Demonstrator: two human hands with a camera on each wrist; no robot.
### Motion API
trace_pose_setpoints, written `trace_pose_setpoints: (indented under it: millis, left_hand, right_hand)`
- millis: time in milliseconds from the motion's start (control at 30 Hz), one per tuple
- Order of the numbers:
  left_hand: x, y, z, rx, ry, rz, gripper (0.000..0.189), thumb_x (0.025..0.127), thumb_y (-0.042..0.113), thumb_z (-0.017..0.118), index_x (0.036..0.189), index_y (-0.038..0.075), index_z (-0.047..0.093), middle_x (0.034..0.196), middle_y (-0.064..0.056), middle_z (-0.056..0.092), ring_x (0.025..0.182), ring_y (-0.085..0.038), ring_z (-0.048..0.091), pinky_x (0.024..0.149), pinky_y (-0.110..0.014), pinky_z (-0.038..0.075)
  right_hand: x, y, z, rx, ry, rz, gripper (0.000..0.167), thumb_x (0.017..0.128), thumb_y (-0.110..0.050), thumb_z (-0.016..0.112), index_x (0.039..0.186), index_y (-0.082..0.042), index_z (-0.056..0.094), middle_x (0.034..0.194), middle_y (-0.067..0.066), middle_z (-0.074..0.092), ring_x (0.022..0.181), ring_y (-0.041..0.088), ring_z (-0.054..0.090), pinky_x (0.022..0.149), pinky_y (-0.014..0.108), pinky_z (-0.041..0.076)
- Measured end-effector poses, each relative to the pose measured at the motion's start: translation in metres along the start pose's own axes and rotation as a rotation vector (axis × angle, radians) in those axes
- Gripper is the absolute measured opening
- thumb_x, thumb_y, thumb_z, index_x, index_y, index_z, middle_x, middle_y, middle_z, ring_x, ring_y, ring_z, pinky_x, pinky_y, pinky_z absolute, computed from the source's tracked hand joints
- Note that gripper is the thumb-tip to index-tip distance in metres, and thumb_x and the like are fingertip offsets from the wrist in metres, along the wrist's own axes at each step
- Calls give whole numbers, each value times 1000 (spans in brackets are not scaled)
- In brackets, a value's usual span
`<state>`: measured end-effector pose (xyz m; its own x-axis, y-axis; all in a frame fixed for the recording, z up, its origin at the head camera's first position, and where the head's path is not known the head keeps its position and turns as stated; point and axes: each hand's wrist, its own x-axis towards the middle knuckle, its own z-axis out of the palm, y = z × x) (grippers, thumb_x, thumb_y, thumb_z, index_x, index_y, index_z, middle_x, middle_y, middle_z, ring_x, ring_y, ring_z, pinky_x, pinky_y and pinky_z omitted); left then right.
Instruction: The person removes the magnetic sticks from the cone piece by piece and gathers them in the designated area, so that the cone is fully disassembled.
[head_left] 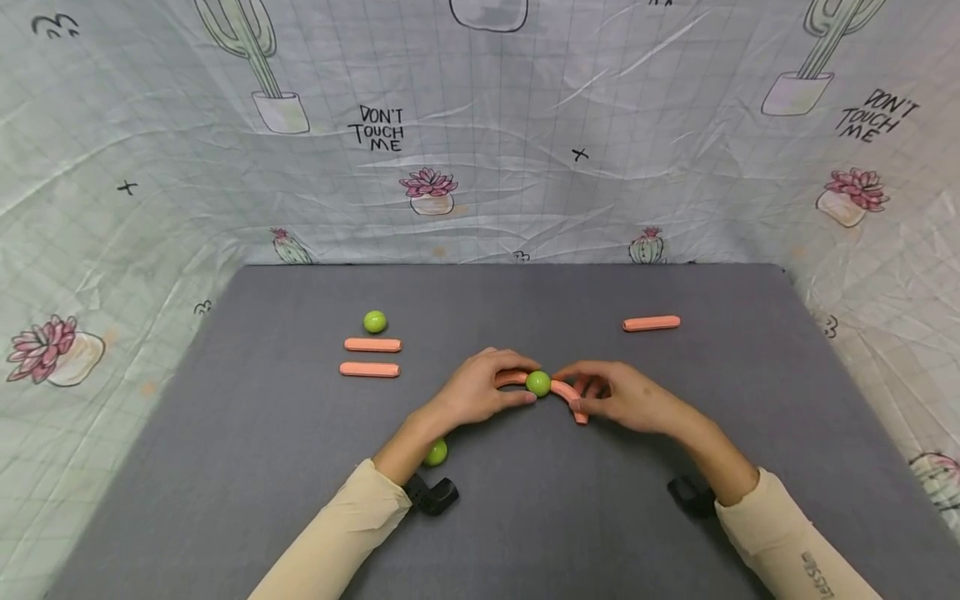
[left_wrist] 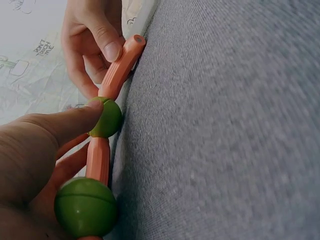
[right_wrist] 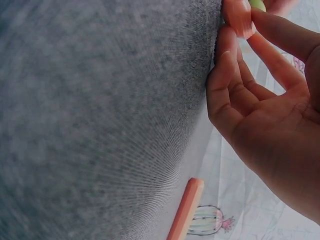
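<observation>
Thumb and fingers of my left hand pinch a green ball at the middle of the table. On one side of it a curved orange magnetic stick sits partly under that hand. On the other side, my right hand pinches a second curved orange stick, whose near end meets the ball. Its free end shows a round grey disc in the left wrist view. Another green ball joins the first stick's far end, with a bit of orange below it; in the head view my left forearm partly covers a ball.
Two straight orange sticks lie at the left behind my left hand, with a green ball beyond them. One more straight stick lies at the back right. A printed cloth rises behind the grey table.
</observation>
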<state>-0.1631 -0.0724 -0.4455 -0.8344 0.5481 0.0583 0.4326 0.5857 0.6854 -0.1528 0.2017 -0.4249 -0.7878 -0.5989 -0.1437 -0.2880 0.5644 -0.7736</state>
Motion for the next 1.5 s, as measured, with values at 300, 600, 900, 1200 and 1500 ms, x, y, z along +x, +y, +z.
trace_pose_setpoints:
  millis: [300, 600, 900, 1200, 1500]
  left_hand:
    - [3, 4, 6, 11, 29, 5, 42, 90, 33, 83, 130, 25, 74, 120, 6, 75, 109, -16, 63, 97, -38, 52]
    - [4, 3, 8, 23, 40, 13, 39, 91, 33, 82, 128, 25, 75, 117, 7, 75, 105, -14, 62, 94, -34, 52]
    - [5, 2, 9, 40, 32, 21, 39, 91, 34, 82, 128, 27, 75, 120, 8, 75, 107, -14, 63, 97, -38, 50]
    - [5, 4, 9, 30, 20, 13, 39, 91, 35, 81, 129, 29, 74, 123, 8, 74, 114, -15, 62, 101, -44, 46]
    - [6, 1, 7, 39, 26, 4, 41, 91, 35, 82, 131, 27, 73, 122, 7, 74, 114, -16, 63, 104, -44, 48]
  right_hand:
    - [1, 0, 1, 11, -10, -2, 37, 98, -15, 73, 135, -18, 68, 94, 2, 70, 75, 14, 65, 67, 25, 52]
    - [1, -1, 0, 31, -10, -5, 37, 97, -10, 72, 134, -13, 68, 95, 5, 70, 68, 9, 59, 61, 25, 48]
    - [1, -2, -1, 63, -23, 35, 41, 97, -5, 67, 137, -14, 68, 90, 5, 70, 61, 8, 55, 57, 24, 45]
    - [-3, -2, -5, 58, -30, 34, 46, 94, -2, 66, 139, -12, 67, 88, 6, 68, 61, 10, 54, 57, 25, 44]
    - [-8, -2, -10, 68, 0, 66, 46, 97, -6, 67, 143, -13, 64, 87, 5, 71, 68, 17, 63, 61, 26, 49]
